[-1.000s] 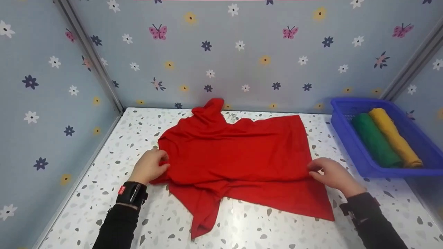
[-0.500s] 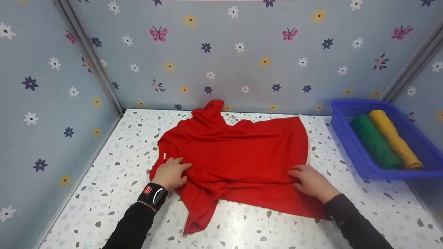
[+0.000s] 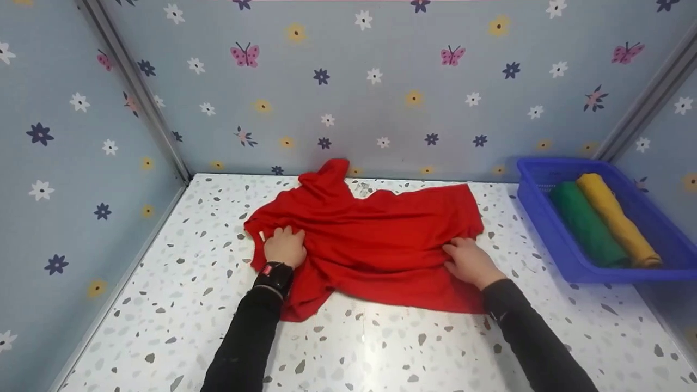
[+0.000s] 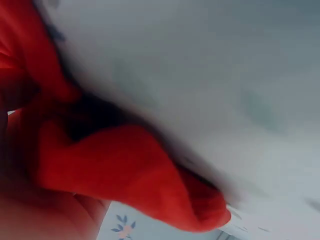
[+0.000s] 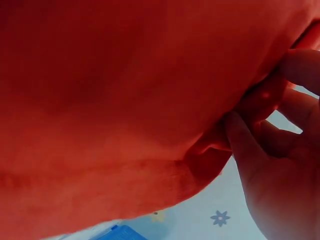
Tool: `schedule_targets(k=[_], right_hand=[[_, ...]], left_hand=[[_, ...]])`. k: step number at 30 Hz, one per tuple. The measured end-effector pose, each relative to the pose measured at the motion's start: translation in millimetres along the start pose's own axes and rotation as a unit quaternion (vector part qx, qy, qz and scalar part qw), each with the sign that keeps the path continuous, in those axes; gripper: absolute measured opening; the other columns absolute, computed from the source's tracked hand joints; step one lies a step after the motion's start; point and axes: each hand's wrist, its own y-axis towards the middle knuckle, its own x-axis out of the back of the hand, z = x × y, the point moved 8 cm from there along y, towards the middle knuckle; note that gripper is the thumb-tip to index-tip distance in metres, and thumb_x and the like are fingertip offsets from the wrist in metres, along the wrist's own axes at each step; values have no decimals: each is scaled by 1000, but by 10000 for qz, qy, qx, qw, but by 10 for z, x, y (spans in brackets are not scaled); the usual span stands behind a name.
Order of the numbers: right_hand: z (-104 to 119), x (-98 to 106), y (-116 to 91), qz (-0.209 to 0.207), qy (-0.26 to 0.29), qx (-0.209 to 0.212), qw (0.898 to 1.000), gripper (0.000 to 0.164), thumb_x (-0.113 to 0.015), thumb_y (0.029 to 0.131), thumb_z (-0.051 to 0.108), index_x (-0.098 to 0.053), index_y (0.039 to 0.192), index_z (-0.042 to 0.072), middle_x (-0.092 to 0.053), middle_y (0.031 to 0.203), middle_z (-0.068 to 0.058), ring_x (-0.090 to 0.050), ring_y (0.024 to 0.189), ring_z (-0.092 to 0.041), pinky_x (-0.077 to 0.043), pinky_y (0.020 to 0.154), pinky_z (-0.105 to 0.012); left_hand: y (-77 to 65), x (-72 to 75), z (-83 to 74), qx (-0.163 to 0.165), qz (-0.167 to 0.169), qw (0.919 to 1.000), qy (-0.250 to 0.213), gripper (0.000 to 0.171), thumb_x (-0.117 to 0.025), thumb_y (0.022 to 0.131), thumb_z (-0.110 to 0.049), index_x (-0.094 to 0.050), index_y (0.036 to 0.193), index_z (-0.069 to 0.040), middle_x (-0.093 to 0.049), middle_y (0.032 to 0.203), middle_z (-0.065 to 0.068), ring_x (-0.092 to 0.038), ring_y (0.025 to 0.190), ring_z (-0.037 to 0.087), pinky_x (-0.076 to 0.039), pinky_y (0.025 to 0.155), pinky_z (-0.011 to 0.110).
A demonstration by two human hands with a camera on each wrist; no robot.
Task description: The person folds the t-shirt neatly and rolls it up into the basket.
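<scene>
A red T-shirt [image 3: 375, 228] lies spread sideways on the speckled tabletop, its collar and small white label to the left and its hem to the right. At the collar end, my left hand [image 3: 286, 247] grips the cloth; in the left wrist view, bunched red fabric [image 4: 115, 170] hangs beside that hand. My right hand [image 3: 471, 261] pinches the shirt near the hem, and the right wrist view shows its thumb and fingers [image 5: 245, 140] closed on a fold. Creases run across the shirt between both hands. The left fingertips are partly hidden.
A blue plastic basket [image 3: 550, 256] stands at the right, holding a rolled green cloth [image 3: 588, 226] and a rolled yellow cloth [image 3: 618, 218]. Flower-patterned panels [image 3: 381, 92] wall the speckled table [image 3: 370, 354] at the back and sides.
Both hands have come inward from the shirt's ends and taken hold of the cloth. The shirt's near side and near sleeve have been drawn away from me, and new folds run across it.
</scene>
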Motion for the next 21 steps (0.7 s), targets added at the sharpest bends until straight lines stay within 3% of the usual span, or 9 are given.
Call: schedule_targets(k=[5,9,15,21], right_hand=[[-88,-22,118,107,63,-322,9994,38,-72,86,10,-64,119,-9,-58,116,-28,-52,108,-46,-46,94,-54],[-137,-28,136,241,146,-524,9982,40,-71,87,11,-63,121,-9,-57,119,-28,-51,110,-46,-45,95,-55],[-179,-6,111,161,246,-581,9979,37,-72,86,10,-63,117,-7,-57,113,-26,-53,105,-44,-45,94,-55],[-200,27,12,111,436,-626,9970,28,-74,83,7,-64,107,-2,-55,102,-20,-54,98,-39,-47,87,-53]], left_hand=[[139,-29,2,296,-21,9995,-79,36,-55,90,-12,-67,123,-6,-59,112,26,-53,106,43,-50,79,56],[190,-66,27,342,100,9993,-150,37,-54,91,-12,-66,125,-8,-59,114,26,-52,108,43,-49,82,56],[161,-55,91,71,44,9994,-344,34,-60,84,-10,-69,116,-6,-60,112,24,-54,107,44,-50,79,59],[-14,92,160,-298,-8,9977,-615,28,-63,79,-4,-69,106,-5,-59,106,25,-56,102,47,-51,77,60]])
